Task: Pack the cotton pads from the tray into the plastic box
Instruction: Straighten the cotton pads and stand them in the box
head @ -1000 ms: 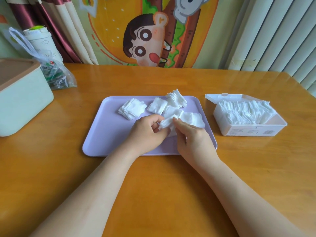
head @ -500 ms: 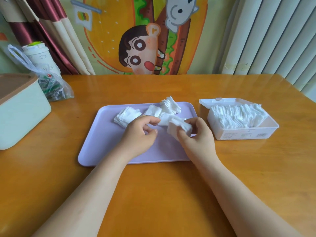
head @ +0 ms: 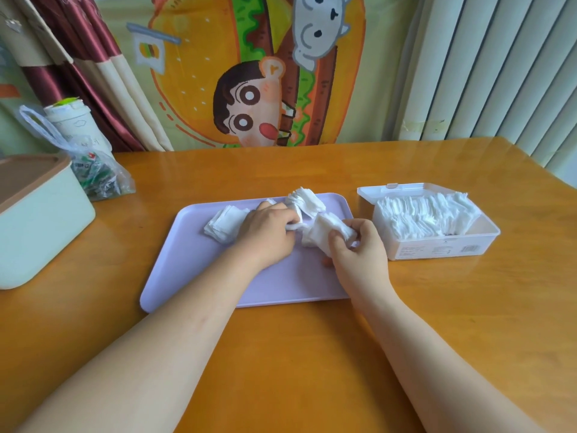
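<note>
Head view. A lavender tray (head: 193, 264) is seen on the wooden table (head: 312, 354), directly ahead. Both forearms are extended over its near edge.

The left hand (head: 265, 235) is held over the middle of the tray, fingers curled; a cotton pad (head: 293, 227) is pinched at its fingertips. The right hand (head: 359, 254) is positioned over the right part of the tray, thumb and fingers curled round a bundle of cotton pads (head: 324, 231), which is gripped just above the tray surface. The two hands are close together, and the pad and the bundle nearly meet.

A flat stack of pads (head: 223, 226) is noted on the tray just left of the left hand. A fanned stack (head: 307, 200) is noted at the tray's far edge.

The plastic box (head: 437, 250) is placed on the table just right of the tray, lid open toward the far side. It is largely filled with packed pads (head: 421, 214); a gap is visible at its right end.

At the table's left edge, a pale green container (head: 37, 226) and a plastic bag (head: 96, 173) are recorded.
</note>
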`<state>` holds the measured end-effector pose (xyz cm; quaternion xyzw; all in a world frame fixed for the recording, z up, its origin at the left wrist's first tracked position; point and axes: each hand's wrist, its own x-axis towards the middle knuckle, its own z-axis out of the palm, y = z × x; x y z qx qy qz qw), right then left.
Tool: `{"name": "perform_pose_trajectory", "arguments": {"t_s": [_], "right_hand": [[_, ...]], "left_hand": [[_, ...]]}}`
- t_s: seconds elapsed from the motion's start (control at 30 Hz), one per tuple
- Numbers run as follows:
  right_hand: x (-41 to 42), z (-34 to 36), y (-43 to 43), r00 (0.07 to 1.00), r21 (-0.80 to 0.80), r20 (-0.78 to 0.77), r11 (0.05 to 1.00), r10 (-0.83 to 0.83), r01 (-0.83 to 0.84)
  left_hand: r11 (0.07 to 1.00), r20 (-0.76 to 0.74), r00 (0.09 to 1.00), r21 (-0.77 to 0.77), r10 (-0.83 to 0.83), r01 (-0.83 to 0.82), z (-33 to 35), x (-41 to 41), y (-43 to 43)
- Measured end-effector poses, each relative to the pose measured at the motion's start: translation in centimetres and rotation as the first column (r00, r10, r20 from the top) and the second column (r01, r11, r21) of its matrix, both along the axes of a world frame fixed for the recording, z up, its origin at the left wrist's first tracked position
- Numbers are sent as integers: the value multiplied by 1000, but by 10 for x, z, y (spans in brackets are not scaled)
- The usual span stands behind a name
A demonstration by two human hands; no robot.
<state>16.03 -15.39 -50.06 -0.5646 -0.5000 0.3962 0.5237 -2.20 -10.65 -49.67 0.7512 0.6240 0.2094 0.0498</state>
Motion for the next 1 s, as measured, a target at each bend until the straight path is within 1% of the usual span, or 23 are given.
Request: {"name": "perform_pose_trajectory", "arguments": {"t_s": [0.03,0.07,0.1,0.13,0.17,0.2,0.23,0.27,0.3,0.33,0.47,0.5,0.53,0.63,0.7,0.83,1.0], "right_hand": [[0,-1,-1,1000,-10,2,1000,2,-2],[0,-1,-1,1000,-19,7,1000,5,-5],[0,-1,-1,1000,-27,13,1000,13,-12],[0,-1,-2,999,-30,23,999,24,-23],[0,0,-3,999,-28,36,999,33,-32],[-1,1,-4,998,-26,43,999,42,-41],[-1,2,-4,998,-24,42,998,51,-50],[-2,3,-5,997,-23,40,998,59,-58],[-1,4,-5,997,-20,32,998,66,-66],[-2,4,-5,997,-19,24,997,80,-79],[-2,3,-7,990,-4,3,990,139,-139],[-1,4,-7,988,0,0,988,158,-158],[-1,4,-7,985,2,-6,985,173,-173],[0,2,-4,978,-20,-3,978,206,-206],[0,1,-2,971,-35,11,971,238,-237],[2,4,-4,935,-59,62,936,349,-346],[3,3,-4,908,-42,85,912,410,-408]], "left_hand": [[999,14,1000,34,4,-4,-3,-2,-2],[998,82,996,59,22,-27,-3,-5,-6],[995,201,978,68,54,-69,1,-6,-12],[991,354,930,45,99,-123,6,-9,-19],[986,509,848,-10,146,-164,11,-11,-27],[983,653,736,-84,179,-165,15,-13,-36],[981,768,611,-158,195,-114,16,-15,-44],[976,847,490,-215,207,-41,15,-17,-52],[970,894,396,-241,211,26,11,-18,-58],[965,915,338,-254,218,66,7,-18,-63],[955,941,245,-270,234,124,-5,-22,-70],[954,948,229,-259,221,153,-7,-24,-70],[952,950,235,-249,204,180,-7,-25,-70],[950,932,337,-218,134,223,-8,-23,-72],[946,924,366,-211,112,244,-7,-20,-74],[953,915,371,-238,156,188,-6,-15,-74],[955,896,428,-220,118,197,-9,-15,-74]]}}
